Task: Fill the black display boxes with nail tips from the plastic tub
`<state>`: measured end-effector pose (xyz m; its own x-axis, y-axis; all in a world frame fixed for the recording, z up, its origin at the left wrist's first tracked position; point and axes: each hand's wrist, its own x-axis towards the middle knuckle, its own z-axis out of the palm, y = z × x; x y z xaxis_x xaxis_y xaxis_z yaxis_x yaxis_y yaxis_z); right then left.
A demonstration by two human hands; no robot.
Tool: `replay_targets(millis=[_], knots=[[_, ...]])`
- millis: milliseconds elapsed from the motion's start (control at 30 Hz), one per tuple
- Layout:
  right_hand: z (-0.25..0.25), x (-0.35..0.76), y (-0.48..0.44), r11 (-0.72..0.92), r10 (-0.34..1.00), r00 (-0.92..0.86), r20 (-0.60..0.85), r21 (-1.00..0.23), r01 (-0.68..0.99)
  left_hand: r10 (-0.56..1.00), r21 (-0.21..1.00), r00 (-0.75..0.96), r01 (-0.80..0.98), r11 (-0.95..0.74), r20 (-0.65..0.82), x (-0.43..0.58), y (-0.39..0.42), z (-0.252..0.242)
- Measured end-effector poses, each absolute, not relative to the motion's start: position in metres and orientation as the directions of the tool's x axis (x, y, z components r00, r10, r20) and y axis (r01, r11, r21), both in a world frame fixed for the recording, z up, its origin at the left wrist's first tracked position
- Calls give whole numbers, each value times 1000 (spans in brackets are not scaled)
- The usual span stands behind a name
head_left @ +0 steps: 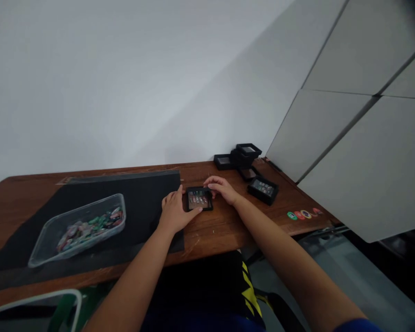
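Lettering too small to read on the row of round stickers (302,214) near the right edge of the wooden table (228,230); only green, red and a dark disc with a pale ring to be made out.

Seen from the head camera: small black box (198,199) flat on the bare wood, just right of the black mat (141,203), with coloured pieces under its clear window, too blurred to tell apart. Left hand (174,212) closed on the box's left side, thumb along the near edge. Right hand (222,188) bent over the far right corner, fingertips pressed to the frame. Box clasped between the two.

On the mat, well to the left, a clear plastic tub (79,228) of mixed green, pink and grey pieces, shapes not distinguishable. Right of the hands, a second filled box (263,189). Behind it, against the wall, a loose pile of black frames (244,157), their count unclear where they overlap.

Cut off at the lower left corner, a white curved rim (55,299). Both forearms cropped by the bottom edge.
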<state>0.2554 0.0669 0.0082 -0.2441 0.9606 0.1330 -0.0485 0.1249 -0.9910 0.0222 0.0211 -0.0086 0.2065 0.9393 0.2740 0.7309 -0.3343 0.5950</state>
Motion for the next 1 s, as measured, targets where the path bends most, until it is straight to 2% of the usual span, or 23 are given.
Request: replay_targets(millis=[267, 467, 767, 1000], knots=[[5, 261, 71, 152, 947, -278, 158, -987, -43, 913, 711, 163, 581, -396, 375, 17, 41, -17], [7, 264, 71, 153, 936, -315, 158, -987, -41, 896, 746, 205, 499, -441, 393, 20, 46, -12], [-3, 267, 74, 161, 921, -365, 139, -987, 30, 940, 780, 175, 526, -339, 291, 32, 62, -10], [-10, 269, 79, 141, 920, -381, 91, -985, 104, 935, 718, 188, 601, -351, 300, 34, 61, -12]])
